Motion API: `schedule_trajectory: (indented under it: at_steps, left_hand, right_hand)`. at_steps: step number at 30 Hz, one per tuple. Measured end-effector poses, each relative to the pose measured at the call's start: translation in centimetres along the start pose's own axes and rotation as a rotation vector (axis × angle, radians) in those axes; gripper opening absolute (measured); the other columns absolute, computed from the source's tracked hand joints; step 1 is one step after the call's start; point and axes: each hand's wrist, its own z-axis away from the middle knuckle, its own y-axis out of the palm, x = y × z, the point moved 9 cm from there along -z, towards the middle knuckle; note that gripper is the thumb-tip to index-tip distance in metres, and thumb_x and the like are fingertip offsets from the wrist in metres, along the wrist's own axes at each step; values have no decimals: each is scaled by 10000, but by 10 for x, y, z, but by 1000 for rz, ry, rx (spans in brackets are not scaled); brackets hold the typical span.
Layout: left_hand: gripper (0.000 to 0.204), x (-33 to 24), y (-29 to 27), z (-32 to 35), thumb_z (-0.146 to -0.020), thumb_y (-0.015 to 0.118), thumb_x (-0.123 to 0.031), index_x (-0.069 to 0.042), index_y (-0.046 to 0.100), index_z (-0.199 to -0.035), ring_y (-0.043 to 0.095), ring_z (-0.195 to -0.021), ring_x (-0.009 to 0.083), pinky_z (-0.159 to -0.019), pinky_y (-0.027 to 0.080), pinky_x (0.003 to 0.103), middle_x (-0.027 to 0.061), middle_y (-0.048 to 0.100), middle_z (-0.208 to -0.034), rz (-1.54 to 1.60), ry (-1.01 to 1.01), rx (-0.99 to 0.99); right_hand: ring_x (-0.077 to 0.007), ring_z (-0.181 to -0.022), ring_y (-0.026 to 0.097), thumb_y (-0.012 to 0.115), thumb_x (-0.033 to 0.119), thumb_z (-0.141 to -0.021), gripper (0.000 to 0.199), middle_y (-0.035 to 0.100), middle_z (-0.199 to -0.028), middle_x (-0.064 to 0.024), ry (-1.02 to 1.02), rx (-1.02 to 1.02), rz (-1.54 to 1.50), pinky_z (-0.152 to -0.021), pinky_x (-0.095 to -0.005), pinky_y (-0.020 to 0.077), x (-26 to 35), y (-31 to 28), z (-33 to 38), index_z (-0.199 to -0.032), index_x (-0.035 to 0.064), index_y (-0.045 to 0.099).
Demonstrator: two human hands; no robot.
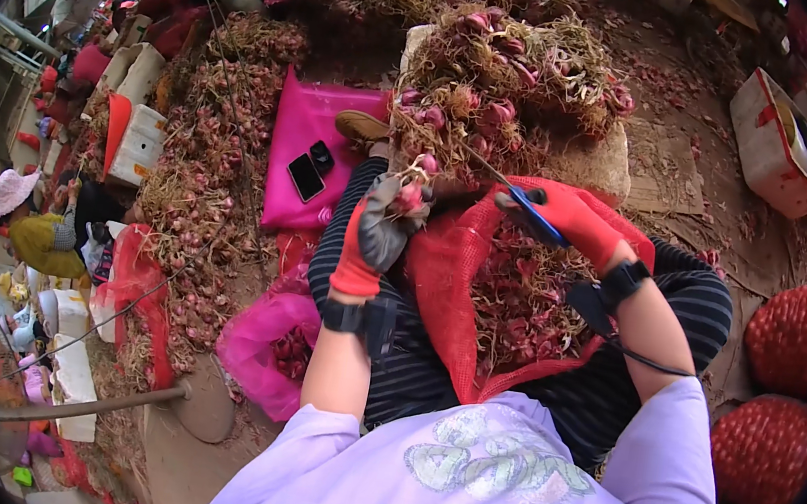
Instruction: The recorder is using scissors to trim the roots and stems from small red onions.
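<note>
lavender fills the lower view: the shirt (476, 483) of a seated person, whose bent legs, in dark striped trousers (689, 307), spread wide. left of them, a long drift of red-purple bulbs and straw-coloured stalks (207, 127) covers the floor (661, 82). between the legs gapes a red mesh bag (444, 287), its mouth facing up, with loose reddish skins and dry stalks (539, 299) inside. just ahead of it, a pale foam block (586, 164) bears a tangled heap of bulbs (506, 73). a bright pink sheet (304, 119) lies left of the block; well off to the right are two full red mesh sacks (801, 336) and a white foam box (764, 145).

both hands wear red gloves. the left hand (381, 229), grey over the fingers, grips a small bunch of bulbs (410, 195); the right hand (579, 221) is closed round the blue handle of a cutting tool (536, 215). the tool's long axis slants, its thin metal blade pointing up and left across the near side of the heap; whether one blade or two cannot be told. the bunch, near the block's left corner, has its long axis roughly up and down the view, one bulb topmost; which way its stalks point is unclear. smallest, a dark phone (306, 178) rests on the sheet.
</note>
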Motion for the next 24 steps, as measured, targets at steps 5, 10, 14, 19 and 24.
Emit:
schedule_trajectory:
  at_steps: [5, 10, 14, 19, 24]
  left_hand:
    - [398, 25, 60, 50, -867, 594, -282, -35, 444, -1141, 572, -952, 220, -698, 507, 295, 129, 528, -1151, 99, -122, 60]
    - [308, 87, 66, 59, -885, 561, -266, -47, 500, -1092, 596, -859, 243, -706, 506, 306, 130, 578, -999, -108, -284, 13]
    - [305, 126, 53, 68, -847, 564, -247, -75, 515, -1095, 592, -806, 223, -667, 506, 300, 111, 588, -969, 52, -454, 19]
    - [340, 137, 54, 76, -828, 565, -237, -93, 495, -1128, 594, -764, 220, -584, 492, 253, 114, 594, -951, 95, -528, 2]
    - [225, 137, 57, 79, -845, 550, -207, -83, 481, -1021, 601, -783, 220, -631, 493, 277, 104, 589, -938, -20, -555, -53]
  right_hand:
    - [-57, -696, 493, 642, 368, -808, 284, 570, -722, 14, -54, -95, -38, -636, -265, 408, 8, 7, 90, -848, 88, 622]
    - [-339, -765, 593, 698, 382, -710, 391, 615, -825, -133, -83, -564, 452, -653, -386, 466, -2, 3, 168, -906, 55, 612]
    - [-334, -645, 569, 735, 325, -682, 332, 562, -698, -121, -68, -654, 586, -573, -382, 435, -9, 11, 198, -752, 49, 564]
    - [-323, -631, 558, 735, 330, -687, 333, 554, -679, -118, -63, -603, 493, -561, -368, 427, -18, 17, 198, -734, 49, 562]
    - [-326, -635, 580, 728, 420, -689, 391, 585, -684, -136, -18, -543, 378, -561, -365, 440, -17, 24, 185, -785, 59, 613]
